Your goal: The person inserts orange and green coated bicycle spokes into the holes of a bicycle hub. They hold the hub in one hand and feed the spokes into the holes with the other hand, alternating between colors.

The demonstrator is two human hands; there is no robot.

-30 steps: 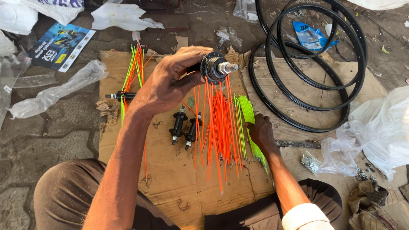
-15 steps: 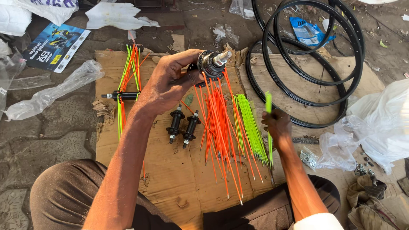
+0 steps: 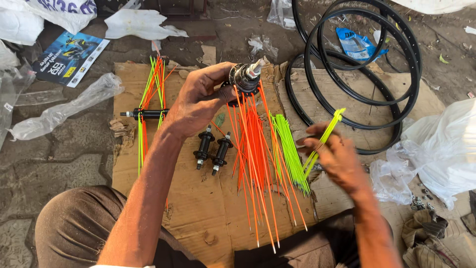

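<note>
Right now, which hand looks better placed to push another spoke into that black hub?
Probably the right hand: it pinches thin lime-green spokes and is otherwise free. The left hand is occupied gripping the black metal hub, with orange spokes hanging below.

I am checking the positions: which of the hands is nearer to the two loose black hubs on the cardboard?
Left. The left hand, holding the spoked hub, is just above the two loose black hubs. The right hand, holding green spokes, is farther off to their right.

Left hand raised, fingers curled; right hand pinching, blurred.
</note>
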